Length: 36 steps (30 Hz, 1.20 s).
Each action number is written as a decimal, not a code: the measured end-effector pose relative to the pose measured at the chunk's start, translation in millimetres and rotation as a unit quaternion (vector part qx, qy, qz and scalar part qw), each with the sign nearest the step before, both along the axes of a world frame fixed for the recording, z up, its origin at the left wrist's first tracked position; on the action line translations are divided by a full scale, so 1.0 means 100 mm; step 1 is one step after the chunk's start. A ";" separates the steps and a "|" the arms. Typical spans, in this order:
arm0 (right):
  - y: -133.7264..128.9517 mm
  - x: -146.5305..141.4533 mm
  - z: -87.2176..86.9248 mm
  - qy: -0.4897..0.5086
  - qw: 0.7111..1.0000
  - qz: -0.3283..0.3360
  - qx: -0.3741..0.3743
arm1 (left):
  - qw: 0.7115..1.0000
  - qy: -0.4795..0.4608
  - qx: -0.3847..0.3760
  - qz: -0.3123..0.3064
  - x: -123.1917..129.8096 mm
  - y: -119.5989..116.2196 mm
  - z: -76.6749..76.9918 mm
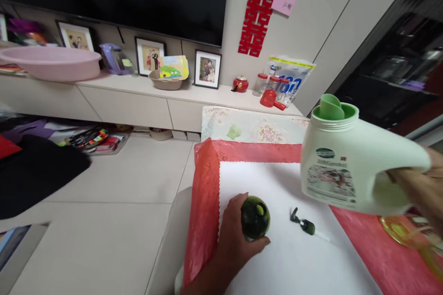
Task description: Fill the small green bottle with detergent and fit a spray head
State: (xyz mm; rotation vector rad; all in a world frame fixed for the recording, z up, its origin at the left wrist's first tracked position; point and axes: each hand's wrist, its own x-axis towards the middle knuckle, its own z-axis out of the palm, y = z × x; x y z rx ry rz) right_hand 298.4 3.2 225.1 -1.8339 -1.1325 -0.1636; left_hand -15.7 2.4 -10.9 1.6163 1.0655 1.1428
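My left hand (232, 235) is wrapped round a dark green bottle (255, 219), whose open top faces up from the white sheet (249, 179). At the right, my right hand (420, 184) grips the handle of a large pale green jug (332, 161). The jug is tilted, its uncapped mouth with a green spout pointing up and to the left, apart from the bottle. A dark green pump head (307, 226) with a pale tube lies on the sheet between the bottle and the jug.
Red plastic (204, 221) edges the sheet. An amber transparent object (398, 233) stands at the right. Behind are a cabinet top (138, 86) with a pink basin (62, 62), framed photos, red-lidded jars (260, 84) and a red cup (268, 98).
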 end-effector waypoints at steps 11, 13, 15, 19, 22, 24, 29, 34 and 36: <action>0.57 0.08 -1.47 0.169 0.985 -0.005 0.025 | 0.997 -0.028 -0.064 0.026 0.01 0.00 0.03; 0.66 0.12 -1.57 0.172 0.985 0.004 0.025 | 0.996 -0.025 -0.063 0.054 0.03 0.00 0.08; 0.74 0.17 -1.63 0.173 0.985 0.019 0.011 | 0.996 -0.023 -0.060 0.067 0.04 -0.01 0.11; 0.79 0.24 -1.66 0.166 0.983 0.059 -0.048 | 0.996 -0.024 -0.059 0.067 0.05 -0.02 0.14; 0.70 0.32 -1.62 0.145 0.979 0.099 -0.106 | 0.996 -0.010 -0.052 0.068 0.04 -0.02 0.15; 0.54 0.39 -1.61 0.118 0.976 0.110 -0.146 | 0.997 0.000 -0.045 0.064 0.03 -0.01 0.16; -0.17 0.34 -1.69 0.014 0.975 0.074 -0.211 | 0.998 0.022 -0.045 0.031 -0.03 0.02 0.14; -0.76 -0.16 -1.94 -0.099 0.942 0.188 -0.262 | 0.999 0.019 -0.029 0.025 -0.04 0.04 0.13; -0.84 -0.31 -2.04 -0.135 0.929 0.212 -0.273 | 0.999 0.014 -0.026 0.024 -0.03 0.03 0.15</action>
